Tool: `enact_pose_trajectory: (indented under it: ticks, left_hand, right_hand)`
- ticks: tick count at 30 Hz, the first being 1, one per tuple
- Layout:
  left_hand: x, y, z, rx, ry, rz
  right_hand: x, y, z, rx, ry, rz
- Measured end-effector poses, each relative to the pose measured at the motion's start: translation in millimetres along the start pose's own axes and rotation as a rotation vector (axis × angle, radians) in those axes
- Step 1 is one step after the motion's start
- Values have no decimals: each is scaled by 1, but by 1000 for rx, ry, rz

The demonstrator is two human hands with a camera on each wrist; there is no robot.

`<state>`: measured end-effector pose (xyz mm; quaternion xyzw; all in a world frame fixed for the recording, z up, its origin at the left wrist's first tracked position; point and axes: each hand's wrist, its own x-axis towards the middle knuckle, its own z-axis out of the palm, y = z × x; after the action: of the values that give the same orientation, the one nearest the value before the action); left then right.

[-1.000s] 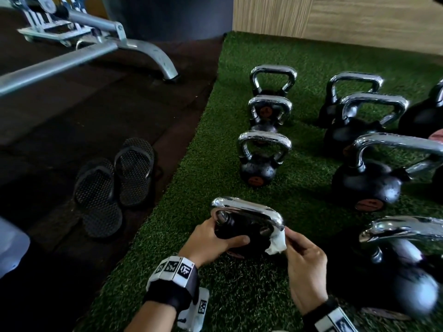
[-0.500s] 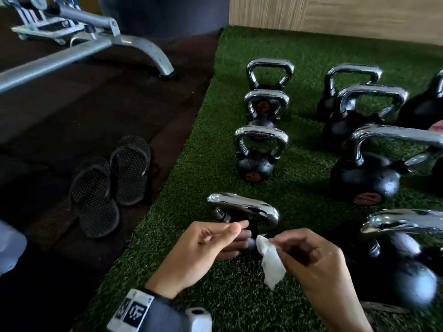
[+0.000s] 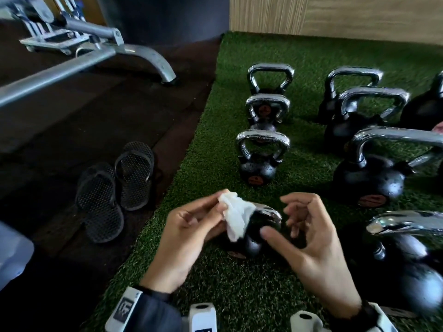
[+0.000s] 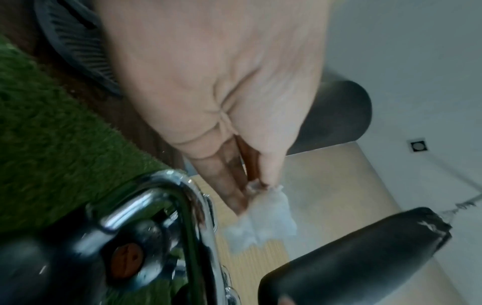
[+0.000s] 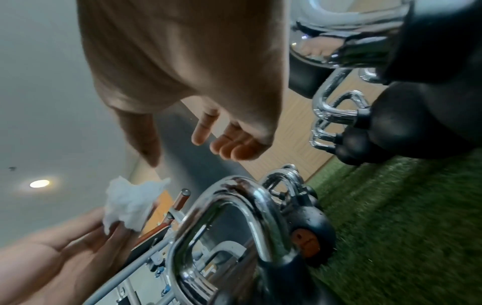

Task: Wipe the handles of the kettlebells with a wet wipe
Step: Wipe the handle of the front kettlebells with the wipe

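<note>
Thumb and fingers (image 4: 256,183) of the left hand (image 3: 189,236) pinch a crumpled wet wipe (image 3: 236,216) above the nearest kettlebell (image 3: 251,238), apparently bunching it for a fresh pass at the chrome handle (image 5: 250,204). The right hand (image 3: 309,240) hovers alongside, fingers loosely curled and holding nothing. More kettlebells (image 3: 259,161) wait in rows on the green turf (image 3: 215,164).

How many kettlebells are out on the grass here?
9 kettlebells: four in the left row; four in the next row; one cut off at the right edge. More may be hidden beyond.
</note>
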<state>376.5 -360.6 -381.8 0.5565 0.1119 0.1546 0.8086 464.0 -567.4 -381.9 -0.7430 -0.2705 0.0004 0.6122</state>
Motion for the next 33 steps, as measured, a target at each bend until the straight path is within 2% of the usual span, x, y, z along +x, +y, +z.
enact_pose_trajectory:
  ticks: [1,3,5,7,8,9,12,14,18,22,27,30,33]
  left_hand:
    - [4,4,-3,66,51,60]
    - [11,10,-7,371,113,237]
    - [17,11,-3,652,128,389]
    - [22,9,9,840,101,481]
    - [24,7,16,942,80,513]
    - [25,5,21,1033,54,527]
    - [27,5,24,1169,12,536]
    - [30,4,15,1128,30,541]
    - [33,0,-11,921,167,504]
    - [28,-14,-10,855,179,542]
    - [29,-27,-31,601,267,320]
    - [33,-38,-40,357,283,129]
    - [34,-55,-43,154,321,7]
  right_hand:
    - [-1,10,-3,25,56,31]
    - [-3,35,-5,36,152,136]
    - [-2,61,-3,69,56,294]
    - [-1,77,4,123,-165,405]
    - [-2,84,9,123,-231,423]
    - [-2,89,14,84,-237,428]
    - [-3,97,23,-83,-125,433]
    - [-5,99,24,-85,-108,404]
    - [-8,100,25,-65,-116,369]
    - [-7,103,24,-67,-124,343]
    - [-8,102,26,-113,-123,301]
    - [-10,101,26,-89,-133,325]
    - [-10,98,26,-77,-132,332]
